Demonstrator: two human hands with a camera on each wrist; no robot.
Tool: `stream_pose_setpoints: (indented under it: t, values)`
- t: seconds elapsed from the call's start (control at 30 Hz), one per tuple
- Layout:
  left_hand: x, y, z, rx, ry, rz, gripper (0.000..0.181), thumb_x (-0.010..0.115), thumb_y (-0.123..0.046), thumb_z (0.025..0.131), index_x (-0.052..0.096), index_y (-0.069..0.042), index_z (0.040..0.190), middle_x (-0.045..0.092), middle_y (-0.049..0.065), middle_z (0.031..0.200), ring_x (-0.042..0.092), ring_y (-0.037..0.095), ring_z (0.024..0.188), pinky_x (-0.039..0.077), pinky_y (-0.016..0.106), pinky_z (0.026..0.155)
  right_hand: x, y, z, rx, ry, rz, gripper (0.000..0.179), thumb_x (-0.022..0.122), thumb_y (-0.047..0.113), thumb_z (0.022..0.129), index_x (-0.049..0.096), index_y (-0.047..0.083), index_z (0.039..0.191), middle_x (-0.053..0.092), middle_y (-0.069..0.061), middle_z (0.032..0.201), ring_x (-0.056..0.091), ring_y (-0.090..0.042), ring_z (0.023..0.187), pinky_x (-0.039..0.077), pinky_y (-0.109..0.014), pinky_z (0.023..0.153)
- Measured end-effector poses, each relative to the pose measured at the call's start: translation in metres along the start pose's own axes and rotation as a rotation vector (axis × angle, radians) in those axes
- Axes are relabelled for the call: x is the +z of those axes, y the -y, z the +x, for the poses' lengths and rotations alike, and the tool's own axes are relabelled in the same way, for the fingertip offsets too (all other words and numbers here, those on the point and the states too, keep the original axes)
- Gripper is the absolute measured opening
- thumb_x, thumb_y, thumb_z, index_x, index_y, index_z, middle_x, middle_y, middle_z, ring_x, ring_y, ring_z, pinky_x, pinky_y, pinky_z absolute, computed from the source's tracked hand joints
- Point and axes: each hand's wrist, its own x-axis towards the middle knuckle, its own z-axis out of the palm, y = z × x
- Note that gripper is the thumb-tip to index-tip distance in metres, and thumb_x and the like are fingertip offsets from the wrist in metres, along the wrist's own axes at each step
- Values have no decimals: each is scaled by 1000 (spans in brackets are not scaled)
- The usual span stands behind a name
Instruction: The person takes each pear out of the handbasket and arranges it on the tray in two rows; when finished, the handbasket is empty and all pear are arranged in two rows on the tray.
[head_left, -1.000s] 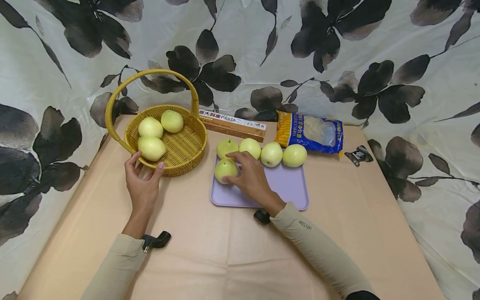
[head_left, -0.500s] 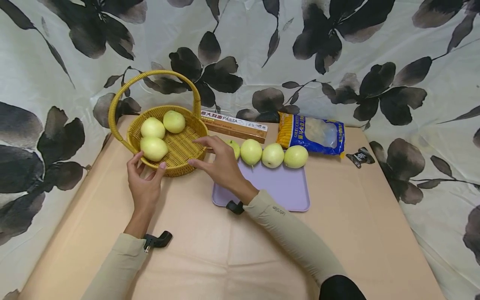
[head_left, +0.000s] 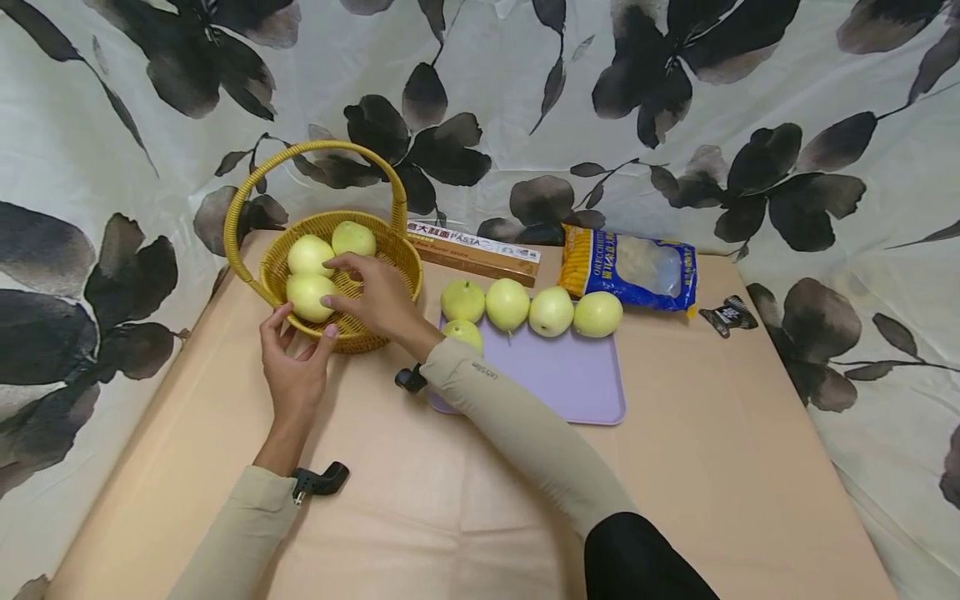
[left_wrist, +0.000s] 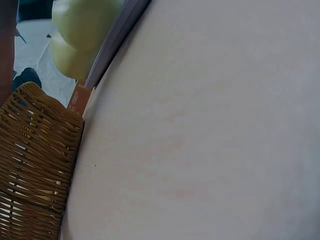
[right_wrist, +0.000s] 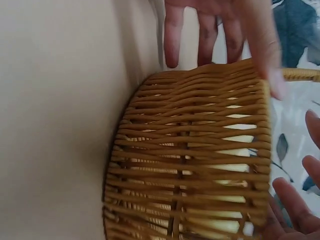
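A yellow wicker basket (head_left: pixel 405 275) with a tall handle stands at the left and holds 3 round yellow-green pears, one of them the front pear (head_left: pixel 309 300). My left hand (head_left: pixel 296 367) touches the basket's near rim, thumb and fingers spread along its outside. Over the basket's interior reaches my right hand (head_left: pixel 378 296), with its index finger and thumb apart right at the front pear. The right wrist view shows the right-hand fingers (right_wrist: pixel 292 202) spread beside the wicker wall (right_wrist: pixel 190 150). In the left wrist view only the basket's side (left_wrist: pixel 40 170) shows.
Several pears line the back and left of a lilac tray (head_left: pixel 555 375), one partly hidden by the right sleeve (head_left: pixel 517 417). Behind are a pasta box (head_left: pixel 476 252) and a blue-and-yellow pasta bag (head_left: pixel 633 267). A small black packet (head_left: pixel 729 317) lies at the right.
My right hand has left the near pear on the tray, which stays there, and has moved left with nothing in its fingers to over the basket. The left hand keeps its place.
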Motion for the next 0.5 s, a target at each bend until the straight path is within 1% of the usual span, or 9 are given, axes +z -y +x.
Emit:
stream_pose_setpoints:
  t: [0.17, 0.23, 0.37, 0.5]
  values:
    - [0, 1, -1, 0, -1, 26, 77, 81, -29, 96, 38, -24, 160, 31, -5, 170, 37, 29, 156, 46, 62, 117, 12, -1, 18, 26, 54, -53, 50, 84, 31, 94, 68, 21, 140, 71, 1, 140, 67, -22, 126, 52, -22, 99]
    - [0, 1, -2, 0, -3, 33, 77, 81, -30, 96, 38, -25, 159, 32, -6, 169, 37, 28, 156, 47, 61, 117, 17, -2, 24, 30, 71, -75, 50, 84, 30, 94, 68, 20, 140, 71, -1, 139, 67, -20, 127, 51, -22, 100]
    - [1, 1, -2, -1, -5, 31, 77, 81, -31, 96, 39, -26, 159, 31, -7, 170, 37, 27, 156, 47, 61, 116, 25, -3, 34, 47, 108, -133, 50, 85, 29, 93, 68, 20, 140, 72, 2, 137, 66, -14, 126, 50, -20, 102]
    - [2, 0, -1, 9, -5, -8, 76, 82, -29, 95, 40, -24, 159, 31, -4, 170, 37, 29, 156, 47, 62, 116, 33, -3, 42, 67, 140, -165, 50, 85, 30, 92, 69, 21, 139, 73, 3, 135, 65, -11, 123, 49, -18, 102]
